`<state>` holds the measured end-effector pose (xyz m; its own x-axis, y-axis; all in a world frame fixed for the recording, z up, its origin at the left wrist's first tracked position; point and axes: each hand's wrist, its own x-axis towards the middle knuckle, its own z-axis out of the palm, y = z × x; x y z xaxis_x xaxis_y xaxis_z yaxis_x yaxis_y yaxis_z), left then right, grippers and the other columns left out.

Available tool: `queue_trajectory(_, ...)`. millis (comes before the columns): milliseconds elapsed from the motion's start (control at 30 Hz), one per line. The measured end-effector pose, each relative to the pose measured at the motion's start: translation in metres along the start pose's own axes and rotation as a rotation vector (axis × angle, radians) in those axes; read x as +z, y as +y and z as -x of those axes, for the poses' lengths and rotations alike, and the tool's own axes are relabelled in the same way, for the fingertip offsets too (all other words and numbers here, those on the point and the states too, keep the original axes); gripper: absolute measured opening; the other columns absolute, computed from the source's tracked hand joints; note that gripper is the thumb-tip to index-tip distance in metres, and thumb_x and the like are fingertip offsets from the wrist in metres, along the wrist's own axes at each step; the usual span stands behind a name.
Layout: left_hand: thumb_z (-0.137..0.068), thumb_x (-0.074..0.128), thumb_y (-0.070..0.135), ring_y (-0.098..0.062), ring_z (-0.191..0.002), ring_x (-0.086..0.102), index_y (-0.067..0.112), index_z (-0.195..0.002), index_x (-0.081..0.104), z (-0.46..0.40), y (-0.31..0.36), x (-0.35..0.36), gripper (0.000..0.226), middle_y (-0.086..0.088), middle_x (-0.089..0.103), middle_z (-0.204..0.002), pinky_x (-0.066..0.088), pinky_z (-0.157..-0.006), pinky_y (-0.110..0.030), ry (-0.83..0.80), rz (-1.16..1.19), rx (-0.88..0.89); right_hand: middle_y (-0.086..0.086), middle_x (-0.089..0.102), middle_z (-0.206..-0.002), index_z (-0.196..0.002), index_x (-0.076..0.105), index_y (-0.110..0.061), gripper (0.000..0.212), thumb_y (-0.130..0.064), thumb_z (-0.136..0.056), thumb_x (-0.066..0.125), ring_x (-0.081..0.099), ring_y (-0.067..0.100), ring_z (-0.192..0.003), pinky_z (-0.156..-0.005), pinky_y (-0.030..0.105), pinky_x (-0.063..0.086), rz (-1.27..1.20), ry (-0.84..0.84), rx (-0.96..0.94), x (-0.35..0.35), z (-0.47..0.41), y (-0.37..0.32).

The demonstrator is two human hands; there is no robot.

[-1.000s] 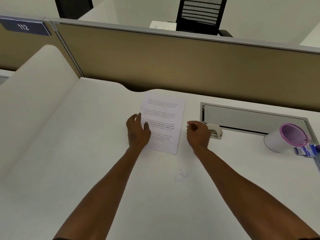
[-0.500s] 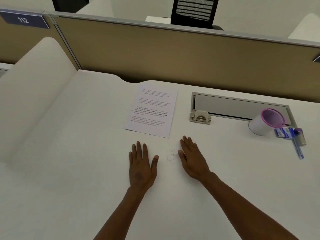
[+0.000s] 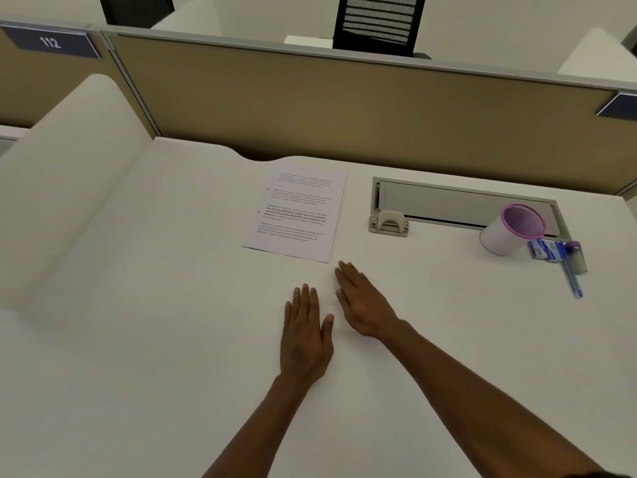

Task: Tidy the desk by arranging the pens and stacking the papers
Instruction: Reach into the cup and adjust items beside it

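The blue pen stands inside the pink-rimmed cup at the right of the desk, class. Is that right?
Not quite. The head view shows the blue pen lying flat on the desk, just right of the pink-rimmed cup, not inside it. The cup does sit at the right.

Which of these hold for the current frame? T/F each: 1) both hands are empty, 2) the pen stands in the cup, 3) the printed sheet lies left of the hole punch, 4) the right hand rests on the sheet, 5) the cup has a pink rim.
1. Both hands are empty. True: the left hand and the right hand lie open and flat on the desk.
2. False: the blue pen lies on the desk beside the cup.
3. True: the printed sheet is left of the hole punch.
4. False: its fingertips stop just short of the sheet's near edge.
5. True.
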<state>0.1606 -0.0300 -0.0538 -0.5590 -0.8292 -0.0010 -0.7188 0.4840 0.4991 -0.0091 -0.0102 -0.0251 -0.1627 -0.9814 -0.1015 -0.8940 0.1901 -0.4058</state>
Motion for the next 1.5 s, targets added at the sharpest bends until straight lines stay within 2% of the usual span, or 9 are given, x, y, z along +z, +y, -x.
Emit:
queue_trajectory(267,-0.104,0.012,0.048,-0.015,-0.153,-0.014,0.012,-0.158,0.000,0.006,-0.010,0.005,0.066,-0.005,-0.008,-0.166,-0.007,-0.125,-0.035,-0.069,-0.116,0.028,-0.004,0.007,-0.163,-0.155,0.013,-0.016,0.053,-0.032,-0.106,0.023,0.000,0.004,-0.150,-0.123,0.029,0.007,-0.031,-0.094,-0.166,0.014,0.049,0.002)
queue_trajectory(400,-0.101,0.006,0.048,-0.013,-0.153,-0.015,0.011,-0.158,0.000,0.012,0.004,0.012,0.068,-0.004,-0.007,-0.167,-0.011,-0.124,-0.031,-0.091,-0.096,0.089,-0.002,0.020,-0.161,-0.154,0.021,-0.016,0.052,-0.029,-0.105,0.032,0.014,0.006,-0.149,-0.123,0.030,0.016,-0.158,0.105,0.019,0.010,0.067,0.013)
queue_trajectory(533,-0.104,0.015,0.041,-0.013,-0.153,-0.013,0.011,-0.158,-0.001,0.012,0.012,0.015,0.063,-0.003,-0.005,-0.167,-0.014,-0.122,-0.029,-0.085,-0.063,0.083,0.008,0.006,-0.163,-0.154,0.010,-0.007,0.057,-0.027,-0.105,0.032,0.000,0.018,-0.151,-0.123,0.032,0.000,-0.078,0.156,0.315,0.017,0.077,0.018)
queue_trajectory(767,-0.107,0.022,0.029,-0.006,-0.153,-0.002,0.014,-0.158,0.007,0.014,0.016,0.014,0.056,0.002,0.003,-0.166,0.009,-0.126,-0.038,-0.099,0.127,0.202,0.006,-0.011,-0.162,-0.152,-0.007,-0.009,0.064,-0.033,-0.103,0.026,-0.014,0.016,-0.150,-0.122,0.032,-0.008,-0.050,0.052,0.125,0.046,0.085,-0.022)
queue_trajectory(1000,-0.106,0.027,0.034,-0.003,-0.153,0.001,0.015,-0.159,0.013,0.022,0.016,0.006,0.057,0.005,0.011,-0.166,0.003,-0.125,-0.026,0.164,0.215,-0.132,0.006,-0.002,-0.164,-0.155,0.008,-0.008,0.056,-0.030,-0.106,0.026,-0.005,0.019,-0.152,-0.123,0.033,-0.002,-0.074,-0.005,-0.007,0.008,0.011,-0.009)
queue_trajectory(1167,-0.106,0.032,0.034,-0.003,-0.153,0.004,0.016,-0.158,0.020,0.031,0.020,0.010,0.056,0.003,0.017,-0.165,0.005,-0.126,-0.028,0.143,0.226,-0.156,0.005,0.007,-0.164,-0.155,0.013,-0.009,0.054,-0.031,-0.106,0.024,0.002,0.015,-0.151,-0.121,0.025,-0.001,-0.018,-0.114,-0.182,0.006,0.011,0.008)
queue_trajectory(1333,-0.106,0.030,0.032,-0.013,-0.154,0.003,0.013,-0.158,0.018,0.036,0.004,0.013,0.056,-0.001,0.014,-0.166,0.005,-0.126,-0.032,0.106,-0.012,-0.081,-0.003,0.013,-0.163,-0.155,0.017,-0.017,0.053,-0.035,-0.106,0.025,0.006,0.007,-0.150,-0.121,0.021,0.004,-0.062,-0.148,-0.285,0.011,0.056,0.025)
queue_trajectory(1433,-0.107,0.027,0.032,-0.012,-0.154,0.004,0.013,-0.158,0.018,0.038,0.000,0.015,0.055,0.000,0.015,-0.166,0.008,-0.126,-0.033,0.106,-0.049,-0.055,0.003,0.039,-0.154,-0.149,0.037,-0.015,0.047,-0.029,-0.104,0.035,0.035,0.015,-0.142,-0.117,0.021,0.022,-0.146,0.007,-0.182,0.005,0.060,0.028)
queue_trajectory(1500,-0.107,0.026,0.029,-0.012,-0.155,0.005,0.010,-0.157,0.022,0.038,0.002,0.016,0.054,-0.002,0.019,-0.165,0.009,-0.126,-0.034,0.157,-0.030,-0.078,0.007,0.044,-0.150,-0.144,0.044,-0.010,0.044,-0.023,-0.103,0.040,0.039,0.020,-0.140,-0.116,0.025,0.026,-0.142,0.105,-0.141,0.002,0.050,0.023)
